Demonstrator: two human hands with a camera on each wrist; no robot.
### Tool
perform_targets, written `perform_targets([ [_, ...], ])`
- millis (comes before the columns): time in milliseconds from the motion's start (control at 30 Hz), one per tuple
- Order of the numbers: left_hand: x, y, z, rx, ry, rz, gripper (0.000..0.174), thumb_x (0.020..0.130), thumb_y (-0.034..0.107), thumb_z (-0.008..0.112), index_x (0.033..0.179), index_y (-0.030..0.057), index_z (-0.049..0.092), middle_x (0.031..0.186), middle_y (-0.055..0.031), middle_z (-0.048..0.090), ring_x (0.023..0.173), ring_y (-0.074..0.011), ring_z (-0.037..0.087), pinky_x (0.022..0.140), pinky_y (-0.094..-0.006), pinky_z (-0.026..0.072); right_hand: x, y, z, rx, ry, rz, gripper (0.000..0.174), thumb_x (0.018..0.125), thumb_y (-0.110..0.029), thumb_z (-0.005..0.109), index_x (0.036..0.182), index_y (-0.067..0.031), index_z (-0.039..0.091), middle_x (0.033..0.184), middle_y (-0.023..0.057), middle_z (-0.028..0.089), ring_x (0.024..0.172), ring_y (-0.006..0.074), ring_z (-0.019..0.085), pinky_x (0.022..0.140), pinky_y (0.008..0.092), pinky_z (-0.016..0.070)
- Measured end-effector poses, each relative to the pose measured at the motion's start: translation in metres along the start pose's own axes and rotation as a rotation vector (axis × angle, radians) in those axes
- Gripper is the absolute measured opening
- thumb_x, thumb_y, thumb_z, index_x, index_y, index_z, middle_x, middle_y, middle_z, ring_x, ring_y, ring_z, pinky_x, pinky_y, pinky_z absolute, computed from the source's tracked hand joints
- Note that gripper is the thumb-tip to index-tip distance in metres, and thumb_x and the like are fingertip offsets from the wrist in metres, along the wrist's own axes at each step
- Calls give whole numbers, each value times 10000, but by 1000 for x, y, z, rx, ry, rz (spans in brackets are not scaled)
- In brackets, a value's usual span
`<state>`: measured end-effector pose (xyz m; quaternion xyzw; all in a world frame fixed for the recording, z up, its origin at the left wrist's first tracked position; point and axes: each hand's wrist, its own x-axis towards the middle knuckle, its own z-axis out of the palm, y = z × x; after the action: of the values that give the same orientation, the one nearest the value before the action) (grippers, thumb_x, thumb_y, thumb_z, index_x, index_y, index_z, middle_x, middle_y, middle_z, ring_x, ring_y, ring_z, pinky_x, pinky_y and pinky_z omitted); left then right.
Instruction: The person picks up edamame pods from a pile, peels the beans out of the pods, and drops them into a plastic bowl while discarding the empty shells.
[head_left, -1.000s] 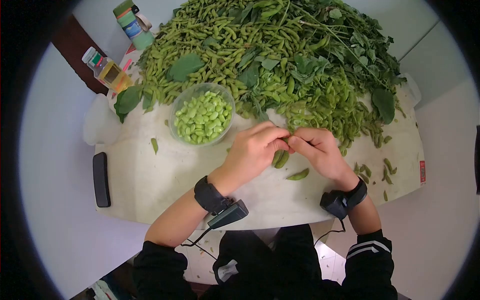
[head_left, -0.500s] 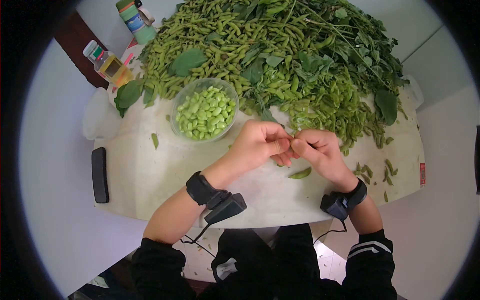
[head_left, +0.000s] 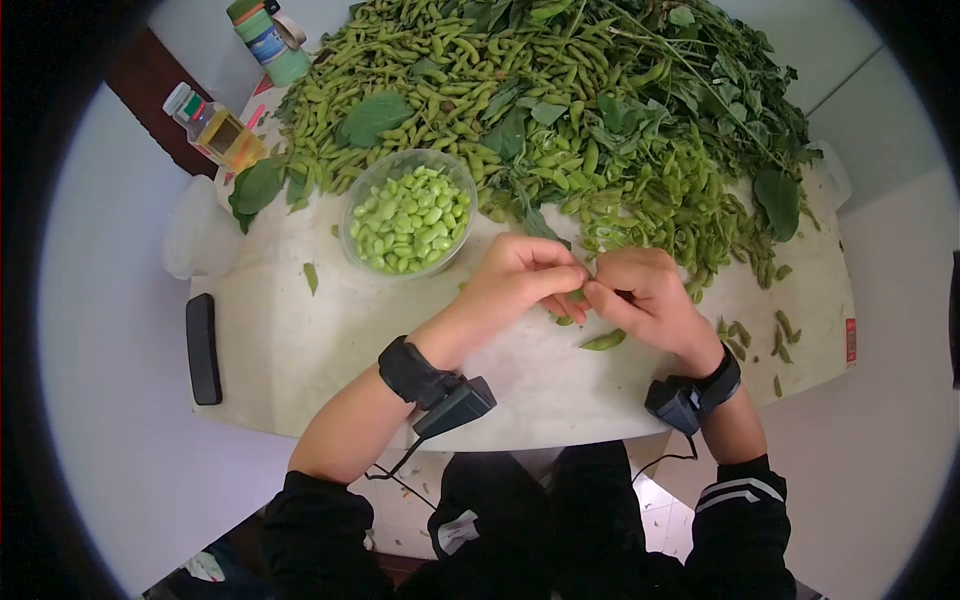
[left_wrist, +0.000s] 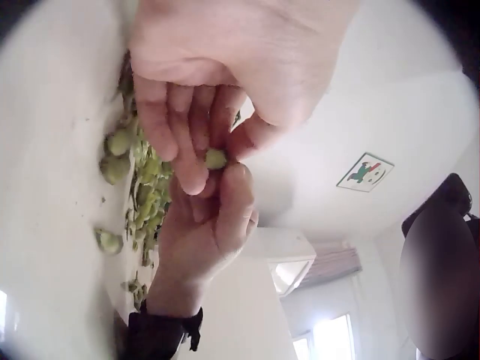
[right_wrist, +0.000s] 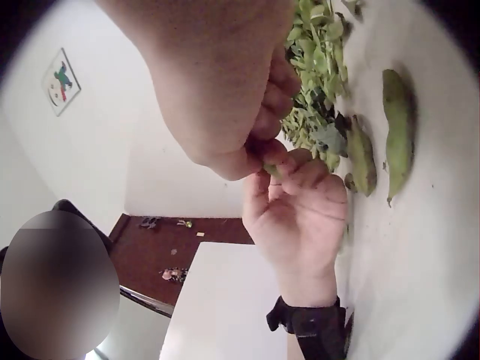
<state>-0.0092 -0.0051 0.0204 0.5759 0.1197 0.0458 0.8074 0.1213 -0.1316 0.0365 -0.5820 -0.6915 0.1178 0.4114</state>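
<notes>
In the head view my left hand (head_left: 520,277) and right hand (head_left: 650,303) meet fingertip to fingertip above the table. Between them they pinch a small green soybean pod (left_wrist: 216,159), mostly hidden by the fingers; a bit of its green also shows in the right wrist view. Beneath the hands lies a loose pod (head_left: 604,341), with another (right_wrist: 361,156) close by in the right wrist view. A clear plastic bowl (head_left: 349,240) of shelled green soybeans (head_left: 412,222) stands left of my left hand.
A large heap of soybean pods (head_left: 430,105) and leafy stems (head_left: 715,90) covers the back of the table (head_left: 330,350). Opened pods (head_left: 665,205) lie beyond my right hand. At left are a bottle (head_left: 215,130), a green flask (head_left: 268,42) and a black phone-like slab (head_left: 203,348).
The left hand has turned slightly, its lower fingers spreading and now covering more of the pods beneath. The fingertips stay together at the held pod. The view has shifted a little.
</notes>
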Motion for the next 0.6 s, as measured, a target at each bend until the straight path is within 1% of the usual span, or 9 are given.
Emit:
perform_targets([
  [133, -1, -3, 1, -87, -36, -32, 146, 788, 64, 523, 827, -68, 571, 734, -112, 594, 630, -208, 612, 578, -287, 506, -2, 0, 2, 47, 23, -3, 189, 706, -70, 564, 553, -10, 469, 484, 81, 395, 430, 222, 401, 425, 315, 322],
  [200, -1, -5, 1, -108, -57, -36, 148, 787, 66, 520, 822, -69, 569, 738, -114, 594, 624, -207, 611, 567, -291, 506, -3, 0, 2, 117, -1, 3, 210, 681, -58, 563, 523, -11, 435, 472, 72, 382, 412, 204, 376, 411, 307, 307],
  [333, -1, -7, 3, -141, -82, -42, 147, 791, 73, 506, 802, -61, 565, 722, -102, 588, 611, -189, 600, 547, -293, 502, -3, -2, 3, 186, 1, 30, 216, 668, -51, 558, 511, -10, 414, 459, 64, 364, 401, 194, 354, 402, 300, 295],
  [367, -1, -7, 4, -140, -82, -42, 147, 791, 73, 506, 802, -61, 565, 722, -102, 588, 611, -189, 600, 547, -293, 502, -3, -1, 2, 177, -11, 15, 219, 685, -60, 563, 523, -11, 424, 468, 64, 369, 410, 194, 361, 406, 296, 296],
  [433, -2, -4, 5, -111, -24, -12, 134, 801, 92, 515, 786, -30, 570, 708, -75, 582, 602, -156, 579, 557, -270, 493, -3, -1, 0, 167, -22, 0, 222, 703, -69, 568, 535, -11, 434, 477, 64, 375, 419, 195, 367, 410, 293, 297],
  [467, -2, -2, 6, -110, -25, -12, 134, 801, 92, 515, 786, -30, 570, 708, -75, 582, 602, -156, 579, 557, -270, 493, -1, -1, 0, 142, 11, 21, 211, 728, -87, 570, 566, -10, 459, 495, 68, 391, 434, 189, 378, 418, 288, 303],
  [533, -2, 3, 4, -32, 81, 70, 170, 813, 159, 558, 800, -8, 584, 702, -60, 595, 615, -125, 591, 569, -219, 479, -1, 0, 3, 125, 47, 53, 203, 753, -104, 571, 596, -9, 484, 514, 71, 407, 449, 183, 389, 426, 284, 308],
  [567, -1, 3, 2, -24, 73, 103, 183, 828, 192, 569, 844, 10, 573, 717, -39, 591, 632, -108, 585, 568, -207, 464, -3, 2, 6, 115, 121, 108, 188, 771, -121, 566, 634, -9, 505, 534, 74, 423, 463, 175, 400, 435, 282, 317],
  [600, -6, -4, 4, -26, 77, 91, 183, 828, 192, 569, 844, 10, 573, 717, -39, 591, 632, -108, 585, 568, -207, 464, -4, 3, 9, 103, 196, 159, 179, 790, -138, 561, 671, -9, 527, 555, 78, 440, 478, 167, 411, 445, 279, 325],
])
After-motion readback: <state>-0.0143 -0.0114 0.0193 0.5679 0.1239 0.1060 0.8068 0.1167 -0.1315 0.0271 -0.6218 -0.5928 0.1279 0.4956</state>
